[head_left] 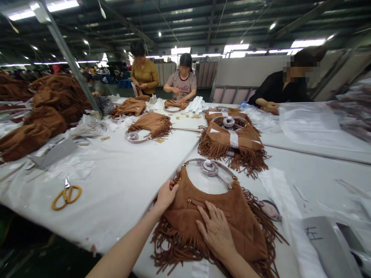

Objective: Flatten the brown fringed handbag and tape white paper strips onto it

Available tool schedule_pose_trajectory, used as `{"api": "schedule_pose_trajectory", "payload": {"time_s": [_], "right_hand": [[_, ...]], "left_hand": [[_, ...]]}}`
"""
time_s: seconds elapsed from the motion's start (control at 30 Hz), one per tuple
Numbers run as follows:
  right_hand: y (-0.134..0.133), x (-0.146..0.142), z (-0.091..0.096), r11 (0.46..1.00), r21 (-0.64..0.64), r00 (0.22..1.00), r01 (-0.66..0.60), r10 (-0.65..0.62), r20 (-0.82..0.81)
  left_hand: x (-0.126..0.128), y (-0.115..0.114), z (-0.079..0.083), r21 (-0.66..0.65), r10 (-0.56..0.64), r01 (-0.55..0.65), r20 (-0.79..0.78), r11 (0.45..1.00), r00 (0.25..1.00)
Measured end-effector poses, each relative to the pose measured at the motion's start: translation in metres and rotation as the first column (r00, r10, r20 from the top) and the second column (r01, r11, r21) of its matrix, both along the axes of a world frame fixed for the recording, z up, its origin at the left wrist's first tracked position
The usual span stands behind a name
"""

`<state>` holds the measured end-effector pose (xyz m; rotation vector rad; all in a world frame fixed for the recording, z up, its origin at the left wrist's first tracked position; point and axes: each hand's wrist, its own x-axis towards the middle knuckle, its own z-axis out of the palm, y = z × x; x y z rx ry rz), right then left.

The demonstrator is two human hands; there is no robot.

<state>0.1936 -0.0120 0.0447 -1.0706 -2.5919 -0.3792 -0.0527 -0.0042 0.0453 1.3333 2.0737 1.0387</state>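
A brown suede handbag point(246, 227) with fringed sides lies flat on the white table in front of me. Its wrapped handle point(209, 166) curves away at the far side, and a short zip crosses the bag's middle. My left hand point(167, 195) grips the bag's upper left edge, fingers curled around the fringe there. Flat over the front, just below the zip, rests my right hand point(216, 231), its fingers stretched out and holding nothing.
Yellow-handled scissors point(67, 196) lie at the left. Several fringed bags point(232, 135) are stacked beyond mine, another bag point(153, 123) sits farther left, and a brown pile point(55, 100) rises behind a pole. A grey device point(329, 247) stands at right. Three co-workers work across the table.
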Motion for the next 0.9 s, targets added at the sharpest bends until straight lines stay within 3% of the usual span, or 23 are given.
{"api": "schedule_pose_trajectory", "payload": {"time_s": [0.13, 0.3, 0.47, 0.6, 0.8, 0.9], "right_hand": [[-0.001, 0.001, 0.003, 1.000, 0.025, 1.000, -0.009, 0.009, -0.006], [0.000, -0.001, 0.002, 1.000, 0.007, 1.000, -0.002, 0.001, 0.013], [0.003, -0.001, 0.002, 1.000, -0.018, 1.000, 0.001, 0.000, 0.020], [0.003, -0.002, 0.001, 0.999, -0.035, 1.000, 0.005, -0.005, 0.013], [0.005, -0.002, 0.001, 0.997, -0.073, 0.999, -0.003, 0.006, 0.043], [0.005, -0.004, 0.005, 0.993, -0.116, 0.999, 0.009, -0.005, 0.031]], "left_hand": [[-0.018, 0.029, 0.006, -0.102, -0.171, 0.169, -0.015, 0.980, 0.985], [-0.018, 0.028, 0.010, -0.179, -0.275, 0.256, -0.090, 0.950, 0.957], [0.003, 0.013, 0.016, -0.137, -0.217, 0.185, -0.270, 0.973, 0.938], [0.018, 0.003, 0.012, -0.122, -0.142, 0.093, -0.486, 0.988, 0.863], [-0.001, 0.005, -0.010, -0.130, -0.149, 0.097, -0.487, 0.987, 0.861], [-0.010, 0.006, -0.010, -0.117, -0.130, 0.085, -0.460, 0.990, 0.878]]}}
